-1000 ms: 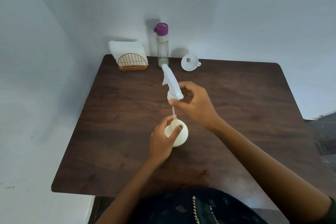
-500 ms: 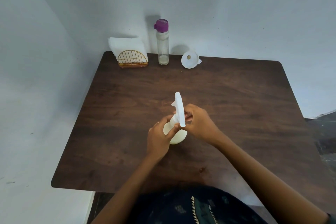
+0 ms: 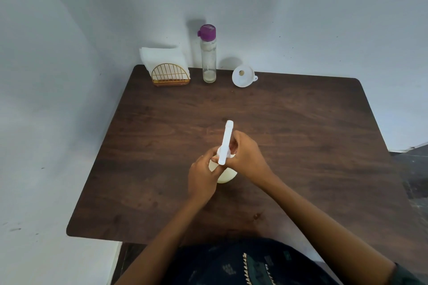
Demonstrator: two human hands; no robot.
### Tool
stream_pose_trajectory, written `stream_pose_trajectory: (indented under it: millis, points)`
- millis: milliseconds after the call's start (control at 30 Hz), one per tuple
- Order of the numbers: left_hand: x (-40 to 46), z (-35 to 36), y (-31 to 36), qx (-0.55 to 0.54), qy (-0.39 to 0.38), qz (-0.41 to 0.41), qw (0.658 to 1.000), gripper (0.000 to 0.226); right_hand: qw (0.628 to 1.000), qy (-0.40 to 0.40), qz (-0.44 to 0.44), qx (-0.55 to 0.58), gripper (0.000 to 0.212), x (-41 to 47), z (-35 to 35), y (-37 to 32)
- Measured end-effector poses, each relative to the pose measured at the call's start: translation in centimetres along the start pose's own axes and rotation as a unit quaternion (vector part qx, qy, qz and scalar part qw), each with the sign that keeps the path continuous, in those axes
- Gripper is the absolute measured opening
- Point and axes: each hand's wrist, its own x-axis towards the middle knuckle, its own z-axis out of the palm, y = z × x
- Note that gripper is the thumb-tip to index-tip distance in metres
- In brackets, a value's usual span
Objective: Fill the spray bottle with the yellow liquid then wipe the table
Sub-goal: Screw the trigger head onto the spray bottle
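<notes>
A round pale-yellow spray bottle [image 3: 228, 174] stands on the dark wooden table [image 3: 301, 146], near its middle. My left hand [image 3: 202, 174] wraps around the bottle's body from the left. The white trigger spray head [image 3: 225, 142] sits on top of the bottle's neck, nozzle pointing away from me. My right hand [image 3: 246, 156] grips the head at its collar. A tall clear bottle with a purple cap [image 3: 208, 53] stands at the back edge, with only a little liquid at its bottom.
A white funnel [image 3: 243, 76] lies at the back, right of the clear bottle. A gold wire holder with white napkins [image 3: 169, 69] stands at the back left corner. Walls close in behind and to the left.
The spray head came down from above the bottle, its tube going inside, and now sits on the neck. My right hand followed it down; my left hand stayed on the bottle.
</notes>
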Motion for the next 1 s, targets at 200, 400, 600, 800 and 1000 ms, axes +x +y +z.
stream_pose_trajectory:
  millis: [200, 400, 600, 800, 1000]
  points:
    - [0.4, -0.3, -0.3, 0.006, 0.002, 0.013, 1.0, 0.036, 0.997, 0.057, -0.022, 0.05, 0.043, -0.8, 1.8, 0.3]
    - [0.3, 0.0, -0.8, 0.012, 0.013, 0.022, 1.0, 0.039, 0.99, 0.01, -0.009, 0.142, 0.037, -2.7, 2.0, 2.0]
    - [0.0, 0.1, -0.4, 0.005, 0.022, 0.039, 0.999, 0.027, 0.983, 0.089, 0.033, 0.157, 0.031, -2.0, 2.2, 0.7]
    - [0.5, -0.3, -0.6, 0.003, 0.004, 0.029, 1.0, 0.023, 0.984, 0.076, 0.005, 0.16, 0.038, -1.8, 3.6, 1.1]
    - [0.2, -0.1, -0.5, 0.001, 0.005, 0.042, 0.999, 0.025, 0.977, 0.096, 0.014, 0.188, 0.018, -2.5, 2.7, 1.4]
